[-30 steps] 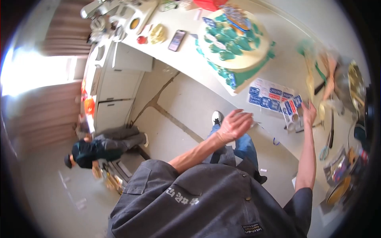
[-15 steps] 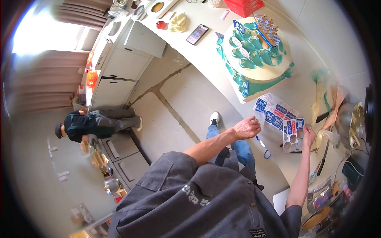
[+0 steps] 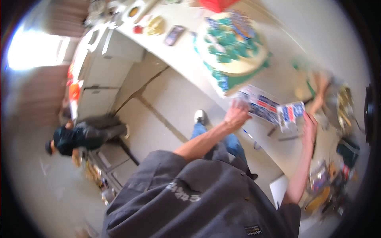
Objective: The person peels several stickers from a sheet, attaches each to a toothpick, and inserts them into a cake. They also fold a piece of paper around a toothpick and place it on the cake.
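My right hand (image 3: 309, 126) pinches the edge of a small sheet of printed stickers (image 3: 290, 116) with blue, red and white labels. Beside it on the counter lies a larger sticker sheet (image 3: 260, 105), partly overlapped by the small one. My left hand (image 3: 237, 113) is at the near left corner of the larger sheet; motion blur hides its fingers and whether they hold anything. Just beyond stands a round cream-coloured cake (image 3: 234, 65) with teal piped frosting, on a teal-smeared base. A model sailing ship (image 3: 243, 24) and blue tags decorate its top.
A phone (image 3: 174, 35), a crumpled yellowish item (image 3: 156, 25) and a red box (image 3: 217, 4) sit along the counter. Used piping bags (image 3: 318, 89) and tools crowd the right side. Another person (image 3: 75, 137) stands by the units at left.
The view has shifted, with the scene sliding left and blurring. My left hand has moved toward the larger sheet's corner. My right hand keeps hold of the small sheet.
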A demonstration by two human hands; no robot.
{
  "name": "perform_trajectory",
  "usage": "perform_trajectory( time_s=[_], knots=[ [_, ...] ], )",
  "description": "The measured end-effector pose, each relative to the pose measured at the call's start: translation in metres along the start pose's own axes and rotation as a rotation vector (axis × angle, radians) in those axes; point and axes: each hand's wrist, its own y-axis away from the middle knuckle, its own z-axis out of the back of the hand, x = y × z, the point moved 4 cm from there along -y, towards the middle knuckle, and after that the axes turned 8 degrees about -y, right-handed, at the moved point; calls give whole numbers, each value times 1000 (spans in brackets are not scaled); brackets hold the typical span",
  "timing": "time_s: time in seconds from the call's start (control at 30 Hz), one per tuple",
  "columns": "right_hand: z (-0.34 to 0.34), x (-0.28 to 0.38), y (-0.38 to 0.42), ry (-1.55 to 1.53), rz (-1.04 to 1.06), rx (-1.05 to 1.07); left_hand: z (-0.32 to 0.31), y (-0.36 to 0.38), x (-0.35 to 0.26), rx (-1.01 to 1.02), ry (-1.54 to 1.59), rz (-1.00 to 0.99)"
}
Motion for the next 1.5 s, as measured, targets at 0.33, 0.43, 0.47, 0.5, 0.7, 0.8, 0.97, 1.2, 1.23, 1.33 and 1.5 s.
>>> perform_trajectory(
  time_s=[0.33,0.43,0.47,0.5,0.7,0.8,0.97,1.2,1.23,1.33,1.5],
  knots=[
    [-23,67,93,67,206,161,107,-136,-86,211,952,173],
    [-23,79,115,81,123,227,114,-150,-101,814,1462,494],
    [-23,84,122,79,74,257,113,-148,-101,866,1510,485],
    [-24,86,128,46,83,290,112,-147,-101,919,1557,474],
    [-27,75,138,-252,-70,471,124,-135,-109,1021,1829,562],
    [-31,76,142,-234,-58,469,128,-131,-109,1074,1907,592],
    [-29,87,154,-195,-22,482,145,-130,-112,1112,1986,589],
    [-24,99,165,-153,64,498,157,-125,-116,1074,1831,587],
    [-23,95,163,-196,17,542,159,-123,-118,1052,1837,585],
    [-22,80,157,-304,-79,621,157,-114,-119,1023,1953,563],
    [-22,75,164,-200,-11,533,154,-110,-116,1098,1945,476]
  ],
)
